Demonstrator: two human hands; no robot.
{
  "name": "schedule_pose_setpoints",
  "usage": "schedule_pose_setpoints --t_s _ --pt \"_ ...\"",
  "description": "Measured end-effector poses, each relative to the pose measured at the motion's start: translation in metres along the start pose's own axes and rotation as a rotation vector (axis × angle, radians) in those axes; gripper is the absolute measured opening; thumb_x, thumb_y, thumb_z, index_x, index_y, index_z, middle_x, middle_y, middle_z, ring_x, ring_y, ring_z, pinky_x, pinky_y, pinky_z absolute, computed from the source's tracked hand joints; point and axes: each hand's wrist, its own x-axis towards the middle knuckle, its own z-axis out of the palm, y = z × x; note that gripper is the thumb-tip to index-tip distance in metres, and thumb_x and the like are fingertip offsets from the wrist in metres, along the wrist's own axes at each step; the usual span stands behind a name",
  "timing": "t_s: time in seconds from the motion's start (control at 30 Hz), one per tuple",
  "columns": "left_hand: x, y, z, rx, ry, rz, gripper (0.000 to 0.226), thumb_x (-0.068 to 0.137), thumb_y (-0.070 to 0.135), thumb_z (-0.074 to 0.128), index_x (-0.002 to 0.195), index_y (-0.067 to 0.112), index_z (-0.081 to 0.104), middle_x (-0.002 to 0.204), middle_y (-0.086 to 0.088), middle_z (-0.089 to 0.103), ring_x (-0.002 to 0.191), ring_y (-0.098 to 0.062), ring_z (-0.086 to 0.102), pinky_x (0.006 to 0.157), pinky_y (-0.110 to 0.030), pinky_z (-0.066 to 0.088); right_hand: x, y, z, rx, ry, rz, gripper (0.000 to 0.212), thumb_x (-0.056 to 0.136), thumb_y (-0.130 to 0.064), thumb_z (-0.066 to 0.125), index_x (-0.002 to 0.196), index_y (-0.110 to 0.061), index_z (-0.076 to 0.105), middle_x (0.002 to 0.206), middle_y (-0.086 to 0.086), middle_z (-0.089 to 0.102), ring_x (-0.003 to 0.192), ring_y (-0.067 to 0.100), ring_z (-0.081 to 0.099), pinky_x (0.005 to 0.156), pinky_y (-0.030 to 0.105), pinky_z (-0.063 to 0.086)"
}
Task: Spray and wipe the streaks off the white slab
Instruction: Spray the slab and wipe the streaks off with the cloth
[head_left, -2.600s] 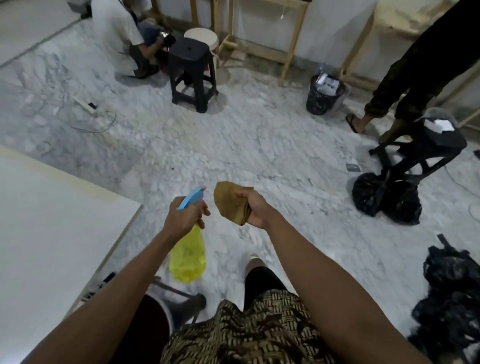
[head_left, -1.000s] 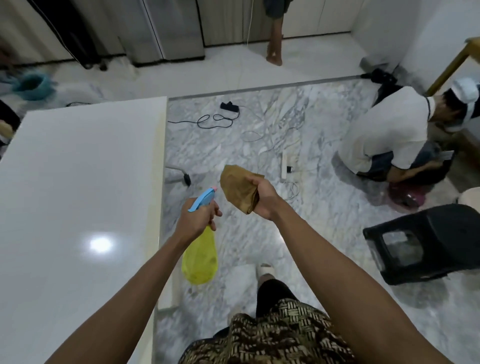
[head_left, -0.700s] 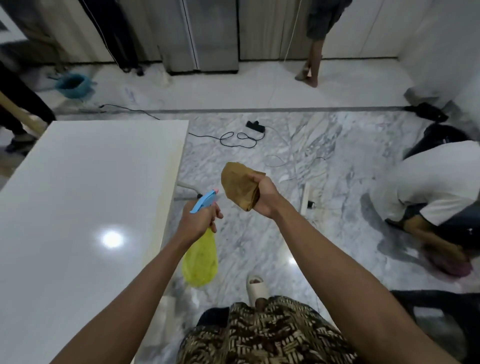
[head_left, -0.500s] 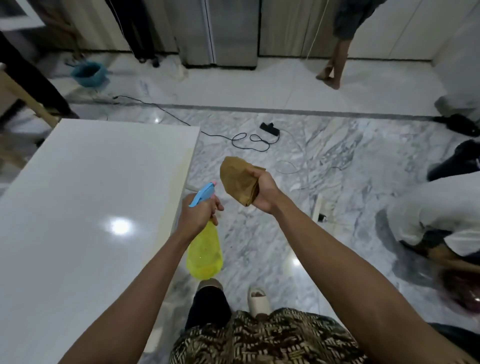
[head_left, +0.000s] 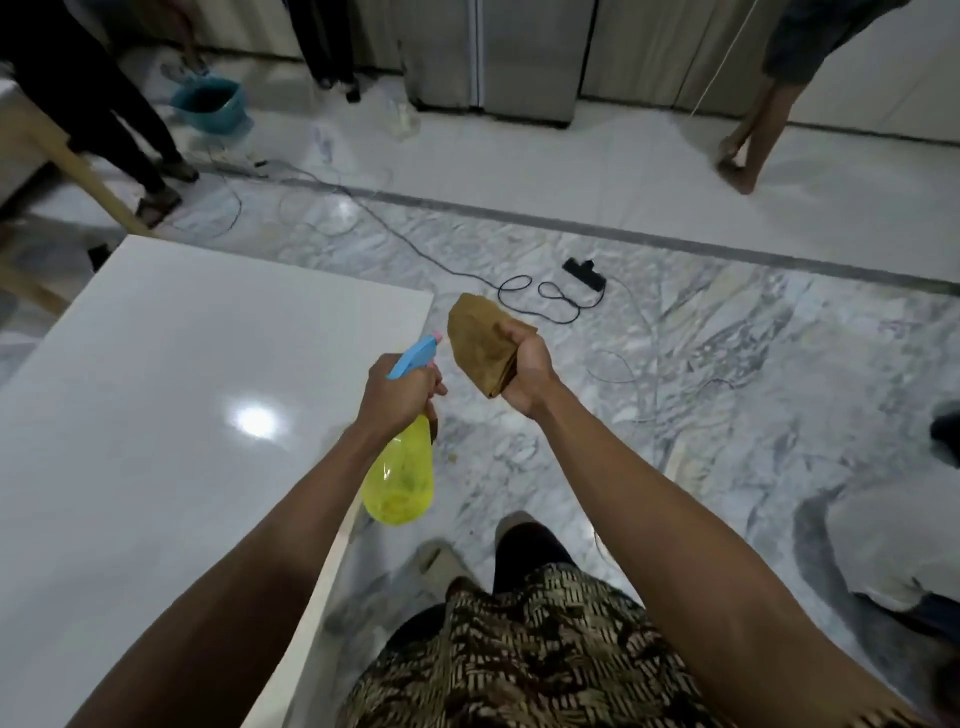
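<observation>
Since white slab (head_left: 156, 415) lies left of both hands, long axis near-to-far, left hand (head_left: 397, 392) is nearer: clenched on yellow spray bottle (head_left: 399, 480), blue nozzle (head_left: 415, 354) over slab's right edge. Right hand (head_left: 524, 371) fisted around folded brown cloth (head_left: 480, 345), above floor (head_left: 727, 353).

A black power strip (head_left: 584, 272) and looped cable (head_left: 540, 296) lie on marble floor (head_left: 727, 364); perhaps a teal basin (head_left: 208, 106) beyond.
</observation>
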Motion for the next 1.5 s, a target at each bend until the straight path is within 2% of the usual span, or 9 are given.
schedule_pose_setpoints --t_s 0.23,0.43,0.63,0.87,0.97,1.1,1.2,1.37,1.5 --pt "0.049 0.005 0.012 -0.04 0.036 -0.155 0.039 0.064 0.014 0.053 0.091 -0.006 0.073 0.068 -0.01 0.071 0.069 -0.035 0.066 0.058 -0.036 0.055 0.066 -0.003 -0.002 -0.072 -0.004 0.119 0.041 0.102 -0.026 0.044 0.136 -0.007 0.058 0.135 0.014 0.062 0.124 0.032 0.059 0.108 0.047 0.045" --pt "0.087 0.017 0.018 -0.072 0.12 -0.197 0.062 0.065 0.011 0.054 0.123 0.006 0.077 0.084 0.0 0.078 0.089 -0.037 0.077 0.059 -0.033 0.054 0.12 -0.029 0.012 -0.15 -0.062 0.213 0.043 0.102 -0.028 0.045 0.139 -0.009 0.055 0.136 0.013 0.061 0.126 0.032 0.058 0.108 0.045 0.046" --pt "0.113 0.028 0.022 -0.115 0.14 -0.2 0.058 0.075 0.003 0.053 0.123 0.029 0.072 0.072 -0.01 0.069 0.078 -0.032 0.074 0.051 -0.03 0.055 0.158 -0.045 0.02 -0.187 -0.146 0.303 0.043 0.103 -0.028 0.043 0.142 -0.011 0.052 0.137 0.012 0.061 0.129 0.031 0.056 0.11 0.045 0.043" --pt "0.131 0.031 0.027 -0.08 0.222 -0.246 0.042 0.09 -0.001 0.052 0.119 0.015 0.078 0.065 -0.011 0.061 0.052 -0.021 0.06 0.048 -0.026 0.049 0.178 -0.054 0.025 -0.16 -0.158 0.341 0.044 0.103 -0.027 0.043 0.142 -0.008 0.051 0.14 0.014 0.059 0.129 0.032 0.056 0.111 0.045 0.043" --pt "0.136 0.033 0.029 -0.067 0.221 -0.299 0.054 0.085 -0.004 0.051 0.122 0.027 0.077 0.06 -0.009 0.054 0.038 -0.015 0.049 0.045 -0.024 0.044 0.18 -0.057 0.025 -0.149 -0.175 0.353 0.043 0.104 -0.026 0.043 0.141 -0.008 0.053 0.138 0.014 0.06 0.128 0.032 0.057 0.11 0.047 0.044" --pt "0.138 0.035 0.031 -0.109 0.241 -0.355 0.045 0.087 0.006 0.059 0.128 0.02 0.073 0.077 -0.012 0.068 0.058 -0.02 0.069 0.048 -0.025 0.054 0.188 -0.057 0.024 -0.198 -0.177 0.346 0.044 0.103 -0.03 0.044 0.14 -0.008 0.054 0.135 0.014 0.062 0.126 0.032 0.059 0.109 0.047 0.045" --pt "0.136 0.032 0.028 -0.186 0.277 -0.372 0.053 0.08 0.009 0.058 0.132 0.007 0.068 0.084 -0.013 0.066 0.076 -0.028 0.074 0.049 -0.029 0.058 0.206 -0.057 0.031 -0.361 -0.125 0.235 0.045 0.103 -0.031 0.045 0.14 -0.007 0.053 0.136 0.014 0.061 0.121 0.031 0.061 0.107 0.046 0.047" --pt "0.13 0.023 0.009 -0.242 0.328 -0.307 0.047 0.095 -0.004 0.052 0.123 0.028 0.071 0.086 -0.016 0.057 0.068 -0.025 0.069 0.045 -0.025 0.053 0.243 -0.046 0.06 -1.05 -0.134 -0.262 0.043 0.106 -0.031 0.041 0.145 -0.011 0.046 0.144 0.014 0.051 0.126 0.025 0.052 0.097 0.028 0.041" --pt "0.129 0.01 -0.01 -0.224 0.385 -0.302 0.042 0.102 0.005 0.051 0.131 0.028 0.069 0.085 -0.011 0.06 0.076 -0.023 0.072 0.049 -0.026 0.057 0.299 -0.008 0.06 -1.693 -0.392 -0.727 0.05 0.106 -0.025 0.025 0.153 -0.009 0.031 0.156 0.017 0.033 0.147 0.034 0.024 0.119 0.049 0.023"
